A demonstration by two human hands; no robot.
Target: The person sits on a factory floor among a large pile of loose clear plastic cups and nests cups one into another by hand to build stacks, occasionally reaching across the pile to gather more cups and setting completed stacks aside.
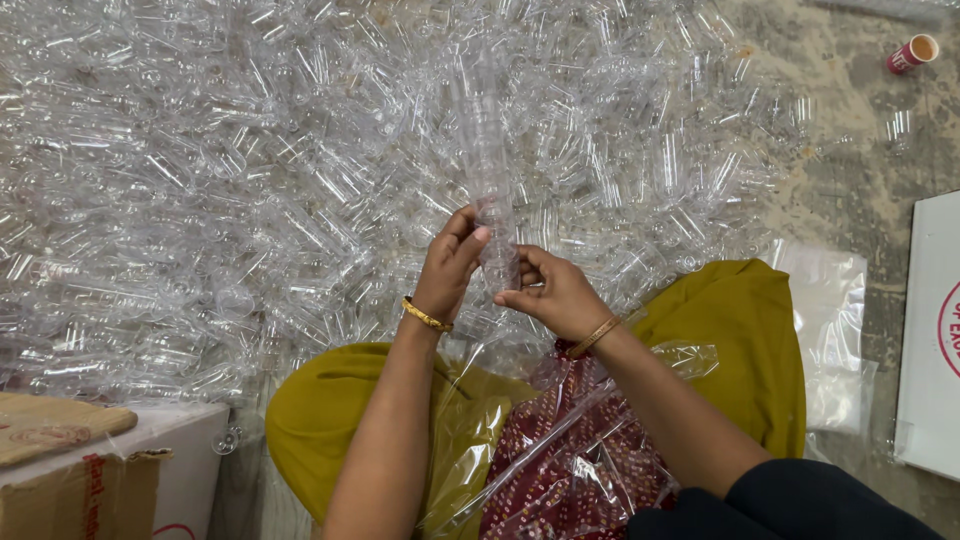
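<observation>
Concrete floor (860,190) fills the scene, and nearly all of it is buried under a wide, glittering heap of small clear plastic cups (250,180) lying on their sides. At the near left sits an open cardboard box (90,470). Moving right, the person's left hand (447,265), with a gold bangle at the wrist, rises in the middle of the view, its fingers (470,235) closed on the left side of a tall stack of nested clear cups (490,170), which stands upright in the air above the heap. Beside it, the right hand (555,292), also bangled, has its fingers pinched together at the stack's lower end. Below the hands lie mustard yellow trousers (720,330) and crinkled clear plastic wrap (590,440) across the lap. Further right a flat clear bag (835,330) rests on the floor, with a white carton (935,340) at the right edge and a small red and white paper cup (912,52) tipped over at the far right. The stack looks top-heavy and is held only near its base, so it could bend or slide apart and spill back into the heap; the thin walls may also crack if squeezed hard.
</observation>
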